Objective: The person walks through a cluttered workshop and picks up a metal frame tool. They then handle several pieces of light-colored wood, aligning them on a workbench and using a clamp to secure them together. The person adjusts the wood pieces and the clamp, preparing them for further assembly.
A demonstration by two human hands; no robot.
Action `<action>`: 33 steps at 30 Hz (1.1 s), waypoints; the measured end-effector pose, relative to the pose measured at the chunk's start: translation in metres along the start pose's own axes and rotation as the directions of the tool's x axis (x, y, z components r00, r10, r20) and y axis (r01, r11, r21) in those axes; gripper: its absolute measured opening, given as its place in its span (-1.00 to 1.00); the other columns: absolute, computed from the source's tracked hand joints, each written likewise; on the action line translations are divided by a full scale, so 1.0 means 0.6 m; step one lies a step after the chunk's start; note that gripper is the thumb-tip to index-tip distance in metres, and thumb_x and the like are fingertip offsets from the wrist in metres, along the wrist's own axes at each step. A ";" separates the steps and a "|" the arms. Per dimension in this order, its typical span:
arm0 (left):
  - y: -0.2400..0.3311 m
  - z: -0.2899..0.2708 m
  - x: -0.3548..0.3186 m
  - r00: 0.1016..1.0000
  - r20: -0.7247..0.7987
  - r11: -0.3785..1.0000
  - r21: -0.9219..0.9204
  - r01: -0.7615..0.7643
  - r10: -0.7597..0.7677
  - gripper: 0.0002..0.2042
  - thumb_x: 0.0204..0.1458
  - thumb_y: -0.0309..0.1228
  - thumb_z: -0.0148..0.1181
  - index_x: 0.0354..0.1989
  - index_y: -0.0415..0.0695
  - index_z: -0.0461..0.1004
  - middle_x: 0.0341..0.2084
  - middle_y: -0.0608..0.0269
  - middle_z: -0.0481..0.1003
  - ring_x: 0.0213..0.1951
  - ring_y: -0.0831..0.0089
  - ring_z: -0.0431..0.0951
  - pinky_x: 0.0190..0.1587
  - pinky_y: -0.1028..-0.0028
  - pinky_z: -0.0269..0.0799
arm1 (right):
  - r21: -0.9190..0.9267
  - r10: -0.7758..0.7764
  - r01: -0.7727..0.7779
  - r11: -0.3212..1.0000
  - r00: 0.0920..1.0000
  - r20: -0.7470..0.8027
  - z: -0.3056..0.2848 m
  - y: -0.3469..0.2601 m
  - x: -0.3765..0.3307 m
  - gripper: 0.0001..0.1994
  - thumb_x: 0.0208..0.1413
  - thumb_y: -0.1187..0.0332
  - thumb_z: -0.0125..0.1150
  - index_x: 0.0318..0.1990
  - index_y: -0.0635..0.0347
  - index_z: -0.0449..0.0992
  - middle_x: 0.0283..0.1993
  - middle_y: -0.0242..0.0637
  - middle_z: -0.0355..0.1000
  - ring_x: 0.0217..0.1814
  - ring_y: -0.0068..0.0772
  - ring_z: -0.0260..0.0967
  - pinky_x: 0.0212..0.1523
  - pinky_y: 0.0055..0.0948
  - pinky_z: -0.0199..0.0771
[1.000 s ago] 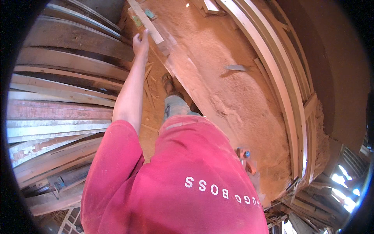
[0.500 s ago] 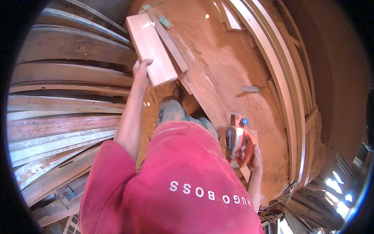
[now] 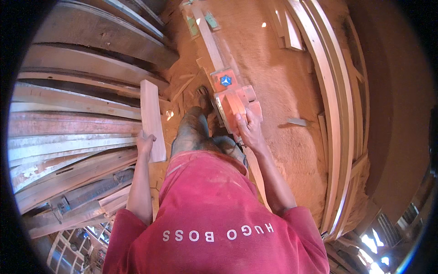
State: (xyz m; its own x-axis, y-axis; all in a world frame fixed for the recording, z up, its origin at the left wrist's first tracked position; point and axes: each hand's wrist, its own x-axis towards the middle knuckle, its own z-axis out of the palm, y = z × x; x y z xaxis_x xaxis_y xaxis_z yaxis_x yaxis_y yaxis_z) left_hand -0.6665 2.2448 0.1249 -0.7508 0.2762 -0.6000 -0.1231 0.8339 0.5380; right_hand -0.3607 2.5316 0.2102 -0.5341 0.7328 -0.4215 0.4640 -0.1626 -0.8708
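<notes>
The single view came from a fisheye camera worn on the person's head, looking steeply down over a red shirt [image 3: 214,219] at close range. Both forearms entered from the lower edge. Stacked planks [image 3: 68,118] curved along the left, a sawdust-covered floor [image 3: 283,91] ran far ahead, and long boards [image 3: 337,114] bent along the right rim.

I see a red short-sleeved shirt [image 3: 214,214] filling the bottom middle of the frame, dusty, with white letters across it. Both arms are bare below the sleeves. Above the shirt, near the middle, are grey, dusty trousers [image 3: 194,132].
</notes>
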 end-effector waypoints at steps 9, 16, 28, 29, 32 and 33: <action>-0.162 0.022 -0.045 0.960 0.147 0.969 0.105 0.223 -0.236 -0.51 -0.29 -0.56 0.13 -0.03 -0.26 0.40 -0.22 0.13 0.52 -0.20 0.33 0.49 -0.12 0.39 0.40 | -0.067 0.067 -0.065 0.996 0.997 0.033 0.000 0.061 -0.007 -0.59 0.12 0.04 0.13 -0.24 0.29 0.47 -0.45 -0.03 0.44 -0.40 -0.11 0.43 -0.32 -0.22 0.38; -0.117 0.017 -0.071 0.892 0.252 0.927 0.078 0.366 -0.374 -0.53 -0.26 -0.56 0.12 -0.03 -0.23 0.39 -0.23 0.14 0.52 -0.22 0.32 0.51 -0.14 0.37 0.42 | -0.001 0.092 -0.092 0.996 0.995 0.029 0.010 0.022 0.028 -0.58 0.13 0.05 0.12 -0.17 0.32 0.47 -0.38 0.03 0.47 -0.31 -0.11 0.49 -0.27 -0.19 0.40; -0.125 0.002 0.010 0.934 0.212 0.938 -0.140 0.319 -0.286 -0.49 -0.25 -0.52 0.11 0.03 -0.24 0.34 -0.18 0.12 0.49 -0.14 0.28 0.47 -0.04 0.37 0.35 | 0.010 0.017 -0.017 1.000 1.000 -0.016 0.060 -0.078 0.170 -0.58 0.14 0.12 0.14 -0.01 0.30 0.47 -0.16 0.04 0.51 -0.10 0.00 0.48 -0.09 -0.20 0.42; -0.123 0.001 0.014 0.935 0.206 0.939 -0.132 0.319 -0.288 -0.47 -0.26 -0.52 0.12 0.04 -0.24 0.33 -0.17 0.12 0.49 -0.12 0.28 0.46 -0.03 0.37 0.34 | -0.023 -0.005 0.005 1.000 1.000 -0.026 0.062 -0.090 0.187 -0.58 0.14 0.12 0.14 -0.01 0.30 0.47 -0.15 0.05 0.51 -0.09 0.00 0.48 -0.08 -0.20 0.41; -0.125 -0.003 0.027 0.929 0.189 0.932 -0.118 0.343 -0.318 -0.44 -0.27 -0.51 0.12 0.06 -0.24 0.33 -0.18 0.14 0.48 -0.13 0.27 0.46 -0.02 0.38 0.33 | -0.037 -0.098 0.095 0.995 0.990 -0.103 0.078 -0.108 0.247 -0.64 0.19 0.13 0.10 -0.09 0.28 0.52 -0.31 -0.13 0.50 -0.25 -0.30 0.42 -0.21 -0.30 0.39; -0.121 -0.003 0.025 0.927 0.186 0.929 -0.116 0.350 -0.326 -0.45 -0.27 -0.51 0.12 0.06 -0.24 0.33 -0.19 0.14 0.48 -0.14 0.27 0.46 -0.03 0.38 0.33 | -0.030 -0.133 0.130 0.991 0.982 -0.136 0.085 -0.112 0.268 -0.66 0.21 0.14 0.08 -0.14 0.28 0.54 -0.40 -0.22 0.50 -0.33 -0.45 0.39 -0.28 -0.35 0.38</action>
State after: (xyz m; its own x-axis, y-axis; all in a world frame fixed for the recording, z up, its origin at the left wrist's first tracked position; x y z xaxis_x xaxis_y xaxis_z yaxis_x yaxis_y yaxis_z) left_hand -0.6701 2.1875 0.0779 -0.5348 0.0734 -0.8418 -0.4527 0.8163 0.3587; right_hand -0.5139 2.6266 0.1882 -0.4902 0.8306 -0.2641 0.4121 -0.0461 -0.9100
